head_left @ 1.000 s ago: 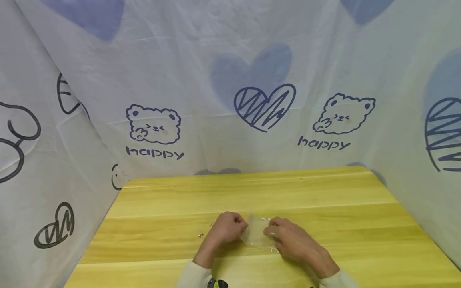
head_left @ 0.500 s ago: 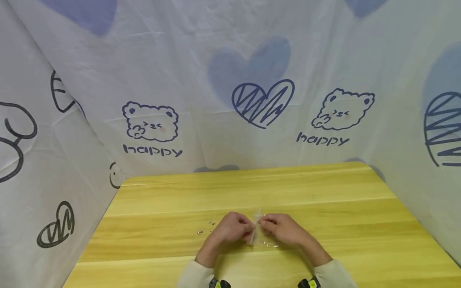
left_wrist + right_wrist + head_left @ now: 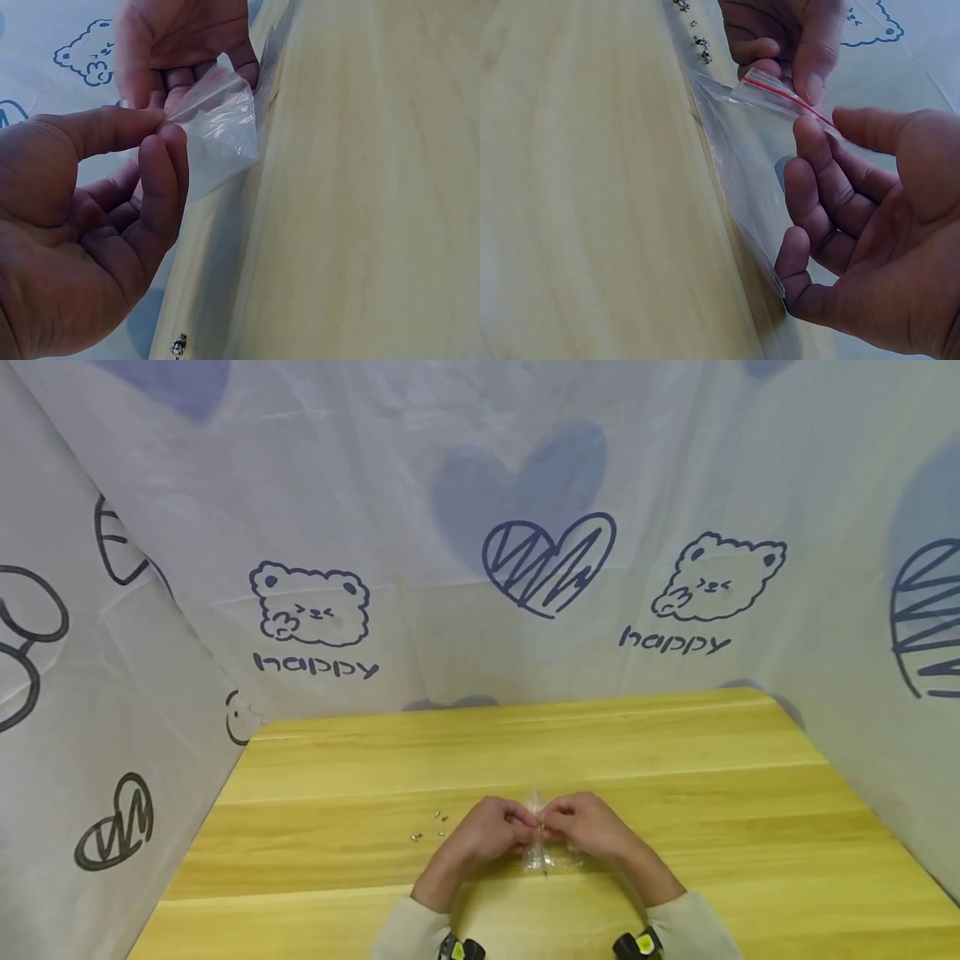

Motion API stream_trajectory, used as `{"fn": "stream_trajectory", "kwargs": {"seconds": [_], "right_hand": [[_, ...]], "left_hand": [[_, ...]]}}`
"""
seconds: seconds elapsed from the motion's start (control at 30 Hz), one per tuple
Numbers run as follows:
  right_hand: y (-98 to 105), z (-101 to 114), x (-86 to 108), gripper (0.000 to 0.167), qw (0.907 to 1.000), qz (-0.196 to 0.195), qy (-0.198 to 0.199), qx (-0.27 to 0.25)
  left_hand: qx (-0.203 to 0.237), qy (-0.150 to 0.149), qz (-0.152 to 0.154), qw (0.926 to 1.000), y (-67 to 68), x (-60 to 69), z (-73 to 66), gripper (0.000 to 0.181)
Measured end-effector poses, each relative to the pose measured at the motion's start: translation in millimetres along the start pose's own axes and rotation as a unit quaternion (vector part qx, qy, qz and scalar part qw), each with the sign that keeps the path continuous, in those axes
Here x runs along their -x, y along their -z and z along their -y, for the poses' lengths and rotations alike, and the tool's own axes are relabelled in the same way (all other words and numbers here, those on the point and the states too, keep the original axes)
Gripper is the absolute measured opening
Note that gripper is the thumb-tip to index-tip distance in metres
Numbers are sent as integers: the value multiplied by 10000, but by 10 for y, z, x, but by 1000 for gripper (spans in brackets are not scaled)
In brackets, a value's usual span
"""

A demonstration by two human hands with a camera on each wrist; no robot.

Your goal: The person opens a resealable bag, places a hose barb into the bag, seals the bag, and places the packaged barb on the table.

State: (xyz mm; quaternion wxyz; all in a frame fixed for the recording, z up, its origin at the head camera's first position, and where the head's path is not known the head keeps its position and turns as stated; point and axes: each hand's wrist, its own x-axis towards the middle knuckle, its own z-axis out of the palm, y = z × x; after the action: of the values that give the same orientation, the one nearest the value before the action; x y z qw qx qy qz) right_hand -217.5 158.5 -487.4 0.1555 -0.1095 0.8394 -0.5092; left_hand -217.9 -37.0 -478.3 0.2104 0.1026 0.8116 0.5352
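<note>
Head view: the person's left grip and right grip nearly meet over the yellow wood-grain desk, with a small clear plastic bag between them. Each is clamped on the rim of the bag, thumb against forefinger, close to the thin red line of its zip strip. Whether the two layers of film are parted cannot be told.

Slipping looks the likeliest trouble: the film is thin and slick, and only fingertips hold it. Tugging the grips apart unevenly could stretch the strip or split a side seam, since the pull falls on one short stretch of the rim. If the film gave way suddenly, the left grip might jerk outward into the small shiny metal pieces lying loose near it, and these could scatter. Tipping the bag would be another risk if it holds anything; glints in its lower part may be contents or mere reflections.
</note>
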Motion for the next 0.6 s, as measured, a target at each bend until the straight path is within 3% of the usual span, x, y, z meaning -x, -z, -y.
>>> {"fn": "stream_trajectory", "kwargs": {"seconds": [0.17, 0.4, 0.6], "right_hand": [[-9, 26, 9, 25, 10000, -20, -13, -51], [-27, 33, 30, 22, 9999, -119, 35, -84], [-46, 32, -12, 22, 9997, -149, 87, 192]], "left_hand": [[-187, -15, -165, 9997, -10, -7, -10, 9], [-54, 14, -212, 9998, -21, -7, 3, 13], [-221, -33, -262, 9994, -17, -10, 20, 16]]}}
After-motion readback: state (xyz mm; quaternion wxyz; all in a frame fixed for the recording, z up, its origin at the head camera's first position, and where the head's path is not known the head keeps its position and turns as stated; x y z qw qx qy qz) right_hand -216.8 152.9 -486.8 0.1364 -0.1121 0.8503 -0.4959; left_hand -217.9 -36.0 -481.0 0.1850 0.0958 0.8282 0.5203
